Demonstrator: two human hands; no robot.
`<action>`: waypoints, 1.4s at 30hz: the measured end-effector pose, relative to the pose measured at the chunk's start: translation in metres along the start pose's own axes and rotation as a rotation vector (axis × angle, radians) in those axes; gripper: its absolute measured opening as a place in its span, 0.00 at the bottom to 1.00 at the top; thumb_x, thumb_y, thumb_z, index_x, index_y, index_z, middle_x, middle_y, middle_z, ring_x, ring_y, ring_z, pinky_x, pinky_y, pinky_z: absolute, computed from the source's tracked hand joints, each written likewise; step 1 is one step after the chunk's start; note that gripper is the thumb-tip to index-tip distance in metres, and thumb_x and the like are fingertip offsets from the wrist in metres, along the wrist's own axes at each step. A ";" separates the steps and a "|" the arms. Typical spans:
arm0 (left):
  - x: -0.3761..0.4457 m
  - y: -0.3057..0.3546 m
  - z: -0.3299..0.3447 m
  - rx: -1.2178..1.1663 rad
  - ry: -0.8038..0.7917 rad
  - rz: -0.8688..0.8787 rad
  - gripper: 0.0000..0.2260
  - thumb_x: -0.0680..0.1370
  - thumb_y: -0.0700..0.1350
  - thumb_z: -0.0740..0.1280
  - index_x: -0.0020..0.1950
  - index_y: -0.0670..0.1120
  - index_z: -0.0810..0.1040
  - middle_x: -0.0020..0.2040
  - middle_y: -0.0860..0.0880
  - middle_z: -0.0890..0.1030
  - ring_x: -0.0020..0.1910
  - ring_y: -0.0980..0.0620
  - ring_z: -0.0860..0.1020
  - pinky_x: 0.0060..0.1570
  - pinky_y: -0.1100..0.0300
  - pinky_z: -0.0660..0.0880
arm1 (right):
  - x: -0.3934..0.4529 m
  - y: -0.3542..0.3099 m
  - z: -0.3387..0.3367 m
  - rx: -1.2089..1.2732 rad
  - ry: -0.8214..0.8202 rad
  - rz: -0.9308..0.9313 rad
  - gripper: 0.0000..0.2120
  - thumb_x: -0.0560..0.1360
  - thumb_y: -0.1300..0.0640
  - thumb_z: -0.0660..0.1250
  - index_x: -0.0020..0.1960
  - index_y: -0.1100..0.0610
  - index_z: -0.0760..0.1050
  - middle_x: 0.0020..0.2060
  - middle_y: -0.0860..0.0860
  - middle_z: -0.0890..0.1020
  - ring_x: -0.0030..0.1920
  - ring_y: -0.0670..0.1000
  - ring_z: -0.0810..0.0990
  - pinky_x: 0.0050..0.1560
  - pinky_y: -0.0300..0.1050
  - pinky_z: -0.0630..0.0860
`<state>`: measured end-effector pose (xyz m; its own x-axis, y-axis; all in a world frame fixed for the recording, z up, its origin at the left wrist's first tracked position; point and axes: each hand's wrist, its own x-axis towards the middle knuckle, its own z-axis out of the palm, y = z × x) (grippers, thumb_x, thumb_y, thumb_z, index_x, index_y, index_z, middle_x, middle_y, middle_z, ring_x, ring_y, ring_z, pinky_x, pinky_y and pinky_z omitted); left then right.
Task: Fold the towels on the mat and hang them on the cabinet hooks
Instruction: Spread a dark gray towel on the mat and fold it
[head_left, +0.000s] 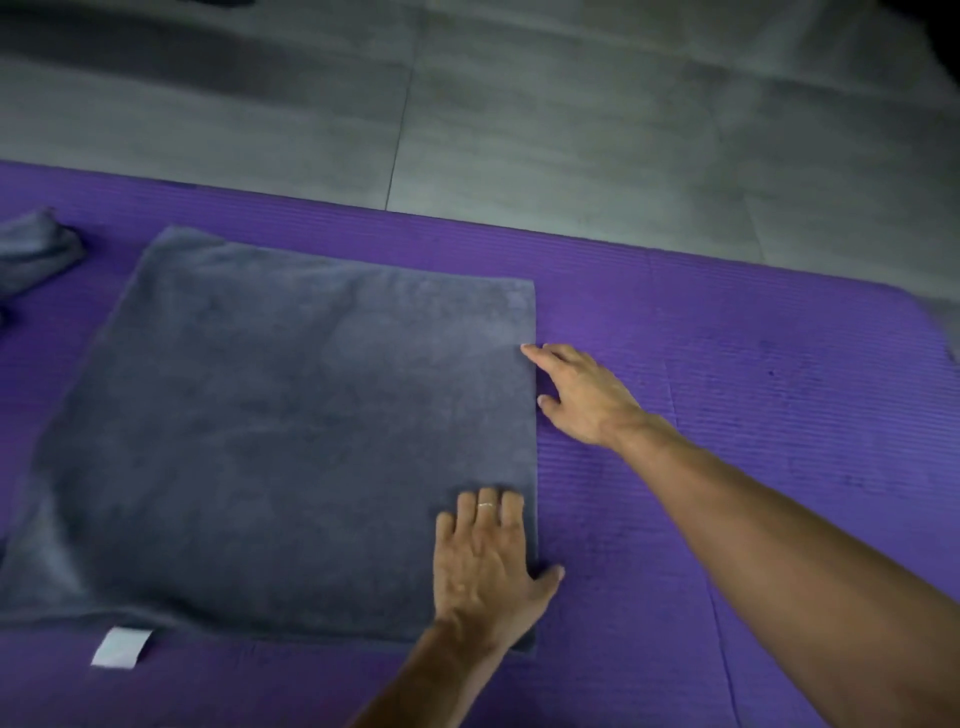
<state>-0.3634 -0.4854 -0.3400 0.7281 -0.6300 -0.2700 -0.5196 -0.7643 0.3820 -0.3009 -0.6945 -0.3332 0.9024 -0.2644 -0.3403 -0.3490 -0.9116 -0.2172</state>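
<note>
A dark grey towel (280, 431) lies flat on the purple mat (727, 364), folded into a broad rectangle. A white label (122, 647) sticks out from its near left edge. My left hand (485, 561) lies flat on the towel's near right corner, fingers straight, with a ring on one finger. My right hand (576, 392) rests on the mat at the towel's right edge, forefinger and thumb touching that edge. No cabinet or hooks are in view.
A second grey towel (36, 249) lies crumpled at the mat's far left. Beyond the mat's far edge is a grey tiled floor (519, 114). Purple mat stretches to the right of the towel.
</note>
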 end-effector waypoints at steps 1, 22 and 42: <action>-0.003 0.002 0.001 0.017 -0.008 0.027 0.29 0.60 0.67 0.69 0.52 0.49 0.76 0.46 0.50 0.78 0.45 0.48 0.76 0.43 0.51 0.74 | 0.000 -0.002 -0.001 0.001 -0.007 0.000 0.33 0.77 0.56 0.64 0.78 0.48 0.55 0.75 0.53 0.62 0.74 0.56 0.61 0.71 0.55 0.64; -0.007 -0.124 -0.074 -0.581 0.114 -0.376 0.06 0.79 0.41 0.61 0.44 0.51 0.73 0.36 0.55 0.77 0.38 0.52 0.77 0.34 0.65 0.69 | 0.036 -0.056 -0.031 -0.071 0.187 -0.187 0.10 0.78 0.60 0.61 0.55 0.53 0.78 0.59 0.49 0.75 0.58 0.55 0.73 0.55 0.52 0.73; -0.071 -0.308 -0.134 -0.354 0.623 -0.832 0.07 0.78 0.53 0.65 0.47 0.50 0.75 0.37 0.52 0.78 0.39 0.48 0.76 0.39 0.53 0.73 | 0.169 -0.364 0.003 0.070 0.413 -0.652 0.06 0.76 0.61 0.61 0.49 0.58 0.77 0.49 0.55 0.78 0.51 0.58 0.75 0.48 0.50 0.72</action>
<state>-0.1946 -0.1869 -0.3198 0.9416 0.3200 -0.1049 0.3235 -0.7727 0.5462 -0.0223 -0.4060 -0.3143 0.9471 0.2111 0.2418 0.2829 -0.9048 -0.3182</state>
